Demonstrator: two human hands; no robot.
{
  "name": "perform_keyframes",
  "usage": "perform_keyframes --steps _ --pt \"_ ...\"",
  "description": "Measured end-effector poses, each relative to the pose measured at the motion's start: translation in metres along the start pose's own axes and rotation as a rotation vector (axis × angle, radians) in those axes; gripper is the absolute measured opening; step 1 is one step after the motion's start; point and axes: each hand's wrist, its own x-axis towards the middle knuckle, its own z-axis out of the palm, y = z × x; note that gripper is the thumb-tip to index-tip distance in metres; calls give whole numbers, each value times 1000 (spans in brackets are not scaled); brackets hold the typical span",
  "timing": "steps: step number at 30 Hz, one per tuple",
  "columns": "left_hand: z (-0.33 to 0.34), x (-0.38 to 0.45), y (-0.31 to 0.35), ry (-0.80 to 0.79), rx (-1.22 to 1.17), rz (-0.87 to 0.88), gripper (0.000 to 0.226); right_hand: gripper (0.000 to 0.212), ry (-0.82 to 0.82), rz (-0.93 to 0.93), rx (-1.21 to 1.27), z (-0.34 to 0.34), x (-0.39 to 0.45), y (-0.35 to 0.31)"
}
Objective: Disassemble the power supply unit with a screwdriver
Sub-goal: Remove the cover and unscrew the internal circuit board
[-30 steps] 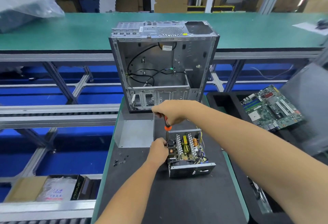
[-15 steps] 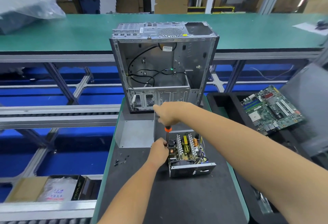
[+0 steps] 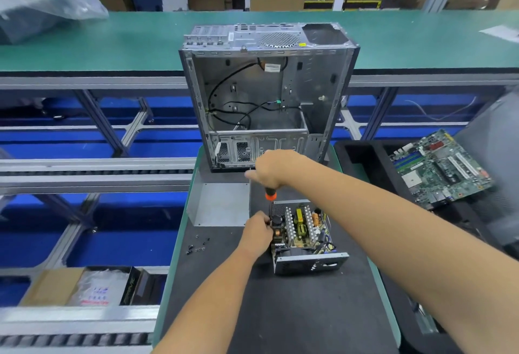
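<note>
Screwdriver (image 3: 270,194) first: it stands nearly straight up, orange part below the fist, and its tip goes down into the back left corner of the power supply unit (image 3: 303,234). That is the thing the next move turns on, I think, because the tool must stay in line over the screw there, though the screw itself is hidden. The right hand (image 3: 273,169) is curled tight around the handle, right above that corner. The left hand (image 3: 257,231) is lower and nearer, touching the left side of the unit with bent fingers that seem to pinch its edge. The unit sits open on the dark bench (image 3: 280,311), between the two hands, its long side running away from the person. One unit, one screwdriver, two hands. One gray cover plate (image 3: 222,205) lies just left of it. About six little screws (image 3: 198,245) lie apart on the mat. One empty computer case (image 3: 266,95) stands behind, and one green board (image 3: 441,168) lies well off to the right.
</note>
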Motion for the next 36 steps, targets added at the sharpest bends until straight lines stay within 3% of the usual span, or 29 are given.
perform_keyframes --steps 6,10,13,21,23,29,36 --pt "1 1 1 12 0 -13 14 22 -95 -72 142 -1 -10 11" --pt "1 2 1 4 10 -24 15 34 -39 -188 152 -1 -16 17" --pt "2 2 2 6 7 -29 14 32 -34 -197 152 -1 -17 16" --pt "3 1 2 14 24 -26 16 22 -35 -32 -2 4 -8 -7" --pt "5 1 2 22 19 -19 17 16 -28 -77 18 5 -6 -5" --pt "6 0 1 36 -11 -24 20 34 -81 -209 174 -6 -15 16" --pt "7 2 -1 41 -40 -26 18 13 -49 -97 70 -1 -12 4"
